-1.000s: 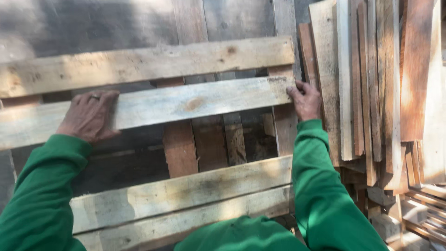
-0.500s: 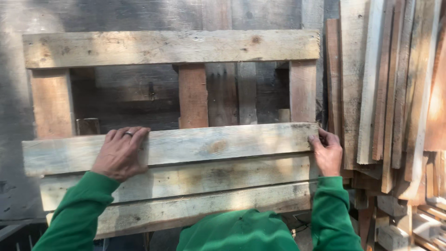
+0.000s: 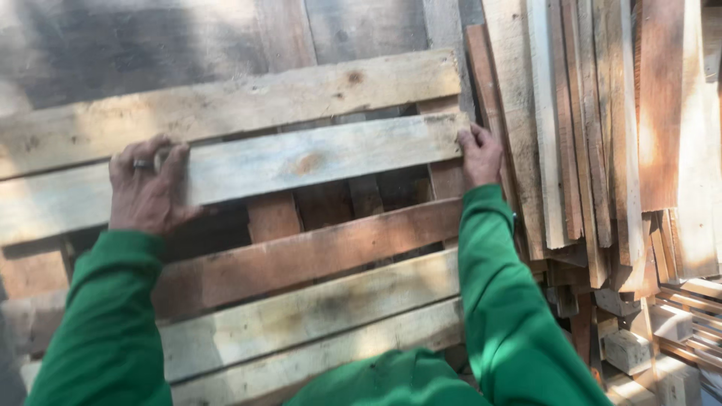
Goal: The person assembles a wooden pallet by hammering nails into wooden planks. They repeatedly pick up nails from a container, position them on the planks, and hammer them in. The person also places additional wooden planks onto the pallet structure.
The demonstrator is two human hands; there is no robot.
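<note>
A wooden pallet [image 3: 316, 83] of pale and reddish slats leans upright against a grey board wall. My left hand [image 3: 147, 188], a ring on one finger, lies with its fingers over the second slat [image 3: 301, 162] near that slat's left part. My right hand [image 3: 480, 154] grips the same slat at its right end. Both arms wear green sleeves. Lower slats run under my arms, and my chest hides the pallet's bottom middle.
A dense stack of upright planks [image 3: 602, 128] stands right of the pallet, touching its right edge. Short wood offcuts and blocks [image 3: 662, 331] lie at the bottom right. The grey wall [image 3: 150, 45] rises behind the pallet.
The view has swung and tilted, so the pallet now slopes up to the right. Both hands stay on the same slat, which sits higher in view than half a second ago.
</note>
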